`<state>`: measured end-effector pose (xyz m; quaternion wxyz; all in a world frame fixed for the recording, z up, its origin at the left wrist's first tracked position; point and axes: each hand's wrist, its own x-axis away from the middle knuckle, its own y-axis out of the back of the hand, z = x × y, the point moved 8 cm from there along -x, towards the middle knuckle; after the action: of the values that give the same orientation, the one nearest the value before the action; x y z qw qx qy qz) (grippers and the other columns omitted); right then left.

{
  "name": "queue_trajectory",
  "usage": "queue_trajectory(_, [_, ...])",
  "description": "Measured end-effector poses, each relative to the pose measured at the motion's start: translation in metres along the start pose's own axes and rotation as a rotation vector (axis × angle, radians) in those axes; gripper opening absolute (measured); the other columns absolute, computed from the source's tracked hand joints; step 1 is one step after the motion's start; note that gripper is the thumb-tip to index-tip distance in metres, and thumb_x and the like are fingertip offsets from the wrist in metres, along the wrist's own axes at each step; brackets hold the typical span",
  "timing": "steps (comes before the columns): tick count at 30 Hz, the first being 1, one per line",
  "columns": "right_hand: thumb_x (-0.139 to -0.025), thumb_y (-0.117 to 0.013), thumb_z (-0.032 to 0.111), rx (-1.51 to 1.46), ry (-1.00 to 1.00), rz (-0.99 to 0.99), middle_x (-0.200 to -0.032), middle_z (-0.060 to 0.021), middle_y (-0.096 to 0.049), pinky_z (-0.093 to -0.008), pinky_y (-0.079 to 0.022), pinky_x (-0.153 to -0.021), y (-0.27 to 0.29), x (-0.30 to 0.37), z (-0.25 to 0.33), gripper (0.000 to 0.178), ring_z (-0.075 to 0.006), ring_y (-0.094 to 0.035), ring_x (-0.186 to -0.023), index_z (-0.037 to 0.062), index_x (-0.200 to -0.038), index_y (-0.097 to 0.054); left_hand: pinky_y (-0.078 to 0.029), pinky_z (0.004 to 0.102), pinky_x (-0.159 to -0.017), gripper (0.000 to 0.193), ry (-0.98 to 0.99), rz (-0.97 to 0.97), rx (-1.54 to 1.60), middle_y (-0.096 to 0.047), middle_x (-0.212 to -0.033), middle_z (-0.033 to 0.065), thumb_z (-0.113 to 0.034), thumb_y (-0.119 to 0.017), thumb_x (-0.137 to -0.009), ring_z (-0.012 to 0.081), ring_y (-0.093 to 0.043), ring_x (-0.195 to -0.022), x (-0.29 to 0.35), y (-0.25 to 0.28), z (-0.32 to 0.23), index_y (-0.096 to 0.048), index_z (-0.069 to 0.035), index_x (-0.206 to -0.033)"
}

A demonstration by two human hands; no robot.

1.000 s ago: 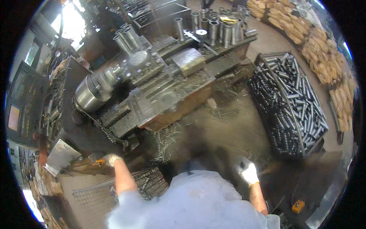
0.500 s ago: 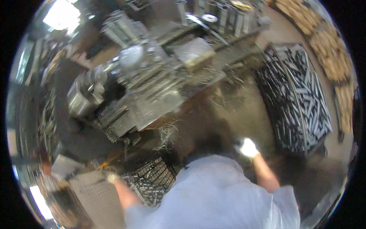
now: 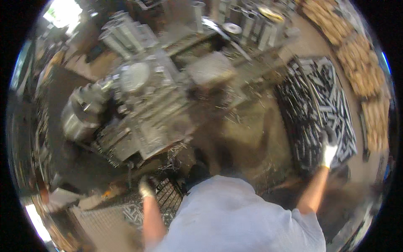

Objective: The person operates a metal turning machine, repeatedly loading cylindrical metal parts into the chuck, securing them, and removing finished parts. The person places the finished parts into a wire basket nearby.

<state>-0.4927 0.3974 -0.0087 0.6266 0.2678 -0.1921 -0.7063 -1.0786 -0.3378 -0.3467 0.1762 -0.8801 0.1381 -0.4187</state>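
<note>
My right hand, in a white glove with dark fingers, reaches over the large bin at the right. It is at the short metal rods or tubes heaped inside; blur hides whether its fingers grip one. Beside the upper edge of a black wire crate at the lower left is my left hand, gloved too. Its fingers are dark and smeared, so their pose does not show. More short metal pieces lie by that crate, below the left hand.
A lathe-like machine with a round metal chuck fills the left and middle. Metal shavings hang at its near edge. Upright metal tubes stand at the back. Tan sacks lie along the right.
My right hand has moved right, from above the floor to the bin of metal pieces. My left hand has shifted right and slightly up, next to the wire crate. The whole view has turned slightly.
</note>
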Motion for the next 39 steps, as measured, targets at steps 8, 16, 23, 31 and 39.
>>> queue_trajectory(8, [-0.081,-0.077,0.001,-0.165,0.809,0.583,-0.121,-0.0165,-0.075,-0.0352,-0.056,-0.098,-0.179,0.149,0.402,0.042,-0.0255,-0.072,-0.107,-0.0025,-0.123,-0.073,-0.051,0.0455,-0.106,0.043,-0.108,-0.295,-1.255,-0.071,-0.133,0.0178,-0.039,-0.055,-0.105,0.0383,-0.066,-0.119,-0.037,-0.043,0.04,-0.071,-0.01,-0.132])
queue_trajectory(16, [-0.079,-0.082,0.03,0.511,1.673,1.24,-0.114,-0.0188,-0.075,-0.0451,-0.059,-0.086,-0.442,0.311,0.604,0.046,-0.0353,-0.073,-0.104,0.0075,-0.118,-0.077,-0.051,0.0435,-0.103,0.048,-0.305,-0.243,-0.794,-0.07,-0.133,0.0181,-0.045,-0.049,-0.108,0.0366,-0.066,-0.115,-0.016,0.016,0.044,-0.065,-0.01,-0.136])
queue_trajectory(23, [-0.08,-0.084,0.035,0.768,1.582,1.811,-0.116,-0.0122,-0.079,-0.0406,-0.058,-0.088,-0.568,0.348,0.581,0.055,-0.0247,-0.073,-0.103,0.0081,-0.127,-0.076,-0.052,0.0499,-0.101,0.059,0.24,-0.432,-1.5,-0.069,-0.138,0.0172,-0.057,-0.047,-0.107,0.0386,-0.065,-0.125,0.069,0.055,0.115,-0.061,-0.014,-0.145])
queue_trajectory(31, [-0.093,-0.074,0.011,-0.625,0.472,1.426,-0.121,-0.0091,-0.076,-0.0313,-0.059,-0.092,-0.496,0.19,0.646,0.03,-0.0156,-0.073,-0.108,0.0088,-0.123,-0.075,-0.053,0.046,-0.098,0.051,0.342,-0.361,-1.393,-0.072,-0.13,0.0172,-0.045,-0.056,-0.106,0.0342,-0.067,-0.117,0.119,0.046,0.176,-0.063,-0.008,-0.14])
queue_trajectory(39, [-0.085,-0.063,0.026,0.246,1.703,0.903,-0.097,-0.0277,-0.076,-0.0492,-0.06,-0.085,-0.524,0.282,0.706,0.032,-0.0428,-0.075,-0.093,-0.0006,-0.095,-0.079,-0.052,0.04,-0.098,0.041,-0.18,-0.685,-0.479,-0.074,-0.122,0.0167,-0.032,-0.065,-0.104,0.0288,-0.068,-0.11,0.07,0.029,0.066,-0.067,-0.003,-0.132])
